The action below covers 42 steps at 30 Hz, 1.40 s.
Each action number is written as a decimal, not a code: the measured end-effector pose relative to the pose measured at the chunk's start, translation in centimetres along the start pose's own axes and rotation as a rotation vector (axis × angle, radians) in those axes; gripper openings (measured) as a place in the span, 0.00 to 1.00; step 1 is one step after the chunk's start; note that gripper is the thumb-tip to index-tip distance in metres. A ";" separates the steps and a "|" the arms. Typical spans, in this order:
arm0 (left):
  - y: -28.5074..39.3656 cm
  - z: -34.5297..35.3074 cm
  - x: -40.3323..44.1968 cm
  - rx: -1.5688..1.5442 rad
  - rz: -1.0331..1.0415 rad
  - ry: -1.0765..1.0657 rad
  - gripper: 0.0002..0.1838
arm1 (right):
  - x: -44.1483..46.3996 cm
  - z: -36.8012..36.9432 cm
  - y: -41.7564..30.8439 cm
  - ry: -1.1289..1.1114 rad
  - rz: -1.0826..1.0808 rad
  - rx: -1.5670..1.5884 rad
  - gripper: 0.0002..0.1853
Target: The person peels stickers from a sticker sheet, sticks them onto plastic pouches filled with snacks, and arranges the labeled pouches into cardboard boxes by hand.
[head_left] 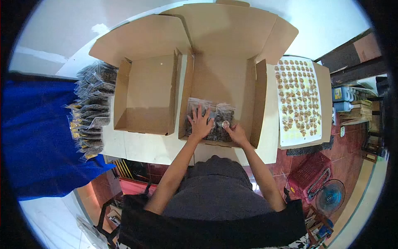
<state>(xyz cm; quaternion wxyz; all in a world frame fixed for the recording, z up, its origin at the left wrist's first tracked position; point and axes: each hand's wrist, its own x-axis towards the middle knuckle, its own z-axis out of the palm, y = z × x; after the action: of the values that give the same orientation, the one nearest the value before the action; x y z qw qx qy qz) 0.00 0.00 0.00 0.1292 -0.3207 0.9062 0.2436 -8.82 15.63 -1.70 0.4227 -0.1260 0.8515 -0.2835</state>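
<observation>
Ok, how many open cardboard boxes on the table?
2. The smaller box is on the left; the larger box is beside it on the right, with both hands over bags in it. Can't tell if the cardboard under the sheet is another.

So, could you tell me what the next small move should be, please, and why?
I would probably press the small round piece down onto the right-hand bag. The right hand has its fingertips at the edge of that piece, over the bag, while the left hand lies spread on the bag beside it, which may help keep things steady.
</observation>
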 end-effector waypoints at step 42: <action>-33.4 -12.7 -20.1 -0.727 -0.034 0.878 0.19 | -9.6 26.9 -26.7 -0.296 -0.889 -0.044 0.12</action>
<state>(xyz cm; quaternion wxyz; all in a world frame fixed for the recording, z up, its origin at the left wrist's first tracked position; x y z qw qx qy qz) 35.82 -18.78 6.63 -0.3744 -0.4300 0.7275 0.3815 17.65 -11.75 7.27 0.3742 -0.5266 0.6514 -0.3979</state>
